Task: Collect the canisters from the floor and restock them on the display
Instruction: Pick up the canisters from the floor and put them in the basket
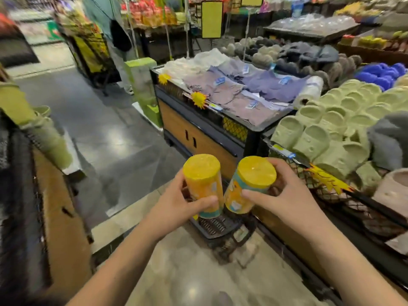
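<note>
I hold two yellow canisters with yellow lids side by side in front of me, above the floor. My left hand (pixel 176 202) grips the left canister (pixel 203 184) around its body, thumb across the front. My right hand (pixel 284 193) grips the right canister (pixel 251 184) just under its lid; this one tilts a little to the left. The two canisters nearly touch at their lower ends. A black plastic basket (pixel 217 228) sits on the floor directly below them.
Display bins stand to the right: folded clothes (pixel 242 91) on a wood-fronted table and pale green slippers (pixel 331 122) in a wire-fronted bin (pixel 364 217). A dark rack (pixel 33 195) lines the left. A person (pixel 110 29) stands far up the grey-floored aisle (pixel 106 133).
</note>
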Demonstrator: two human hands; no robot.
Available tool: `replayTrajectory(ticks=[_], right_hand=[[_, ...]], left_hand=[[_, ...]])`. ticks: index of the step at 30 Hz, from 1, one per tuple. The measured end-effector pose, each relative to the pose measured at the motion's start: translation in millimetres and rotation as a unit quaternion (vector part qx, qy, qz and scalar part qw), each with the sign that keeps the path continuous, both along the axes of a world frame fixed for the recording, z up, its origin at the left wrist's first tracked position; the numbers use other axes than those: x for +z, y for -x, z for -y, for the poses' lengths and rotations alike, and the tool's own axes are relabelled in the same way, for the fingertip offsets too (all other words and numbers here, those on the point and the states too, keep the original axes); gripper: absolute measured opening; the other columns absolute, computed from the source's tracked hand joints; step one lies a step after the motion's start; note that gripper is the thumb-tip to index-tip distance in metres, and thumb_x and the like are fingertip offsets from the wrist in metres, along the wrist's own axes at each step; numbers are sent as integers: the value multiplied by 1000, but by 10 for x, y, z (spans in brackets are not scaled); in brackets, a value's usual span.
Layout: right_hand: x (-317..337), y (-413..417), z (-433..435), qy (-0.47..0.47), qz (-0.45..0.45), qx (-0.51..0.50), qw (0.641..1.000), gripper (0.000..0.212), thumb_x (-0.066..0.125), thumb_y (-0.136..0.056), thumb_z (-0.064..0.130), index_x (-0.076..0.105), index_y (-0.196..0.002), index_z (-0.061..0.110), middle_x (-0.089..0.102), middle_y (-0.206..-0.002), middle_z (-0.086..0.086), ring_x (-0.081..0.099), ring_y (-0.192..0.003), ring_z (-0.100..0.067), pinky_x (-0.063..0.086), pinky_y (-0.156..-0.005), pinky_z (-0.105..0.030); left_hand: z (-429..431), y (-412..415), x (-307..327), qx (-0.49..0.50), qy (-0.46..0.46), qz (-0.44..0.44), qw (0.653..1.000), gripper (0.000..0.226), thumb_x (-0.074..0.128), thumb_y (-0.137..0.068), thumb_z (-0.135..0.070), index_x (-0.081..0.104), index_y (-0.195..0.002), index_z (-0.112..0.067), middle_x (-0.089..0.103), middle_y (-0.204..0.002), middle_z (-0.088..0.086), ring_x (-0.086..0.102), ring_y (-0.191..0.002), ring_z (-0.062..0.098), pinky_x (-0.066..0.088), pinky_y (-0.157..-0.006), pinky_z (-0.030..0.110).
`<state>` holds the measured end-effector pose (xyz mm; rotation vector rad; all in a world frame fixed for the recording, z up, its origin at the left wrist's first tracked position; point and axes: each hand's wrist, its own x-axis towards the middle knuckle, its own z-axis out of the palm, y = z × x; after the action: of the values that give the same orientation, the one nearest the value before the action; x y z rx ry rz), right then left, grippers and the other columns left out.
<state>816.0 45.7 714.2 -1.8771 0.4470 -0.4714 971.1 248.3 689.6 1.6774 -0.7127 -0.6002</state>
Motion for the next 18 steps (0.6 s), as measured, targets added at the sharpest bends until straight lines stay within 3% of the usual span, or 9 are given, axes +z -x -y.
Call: replayTrajectory(ticks=[5, 8, 14, 18], right_hand=[[-144, -733, 336, 6, 3, 55, 998, 67, 94, -69, 30, 57, -125, 34, 69, -116, 13, 67, -108, -5, 55, -95, -34], [-231, -1088, 538, 11, -5, 70, 997, 69, 93, -69, 33, 55, -126, 39, 66, -120, 15, 64, -111, -3, 54, -96, -33], [-405, -1708, 889, 7, -21, 69, 997, 67, 93, -70, 33, 54, -124, 43, 65, -120, 18, 63, -112, -3, 53, -99, -39], [-543, -2084, 1052, 15, -43, 37, 998, 71, 95, -66, 41, 56, -125, 41, 65, -122, 16, 63, -112, -3, 53, -97, -35]], left_hand=[[223, -587, 28, 34, -18, 11, 999, 65, 83, -72, -32, 51, -129, -36, 70, -115, -23, 66, -107, -2, 53, -83, 15], [409, -948, 10, 38, -23, -9, 999, 67, 85, -74, -22, 53, -132, -32, 71, -119, -15, 68, -108, 4, 56, -85, 20], [805, -1633, -202, 28, -47, -22, 998, 69, 89, -72, -27, 52, -129, -41, 69, -119, -16, 67, -109, 6, 56, -85, 22], [1066, -2188, -399, -9, -61, -10, 998, 67, 89, -74, -27, 50, -116, -62, 66, -117, -24, 64, -111, 2, 53, -98, 32]])
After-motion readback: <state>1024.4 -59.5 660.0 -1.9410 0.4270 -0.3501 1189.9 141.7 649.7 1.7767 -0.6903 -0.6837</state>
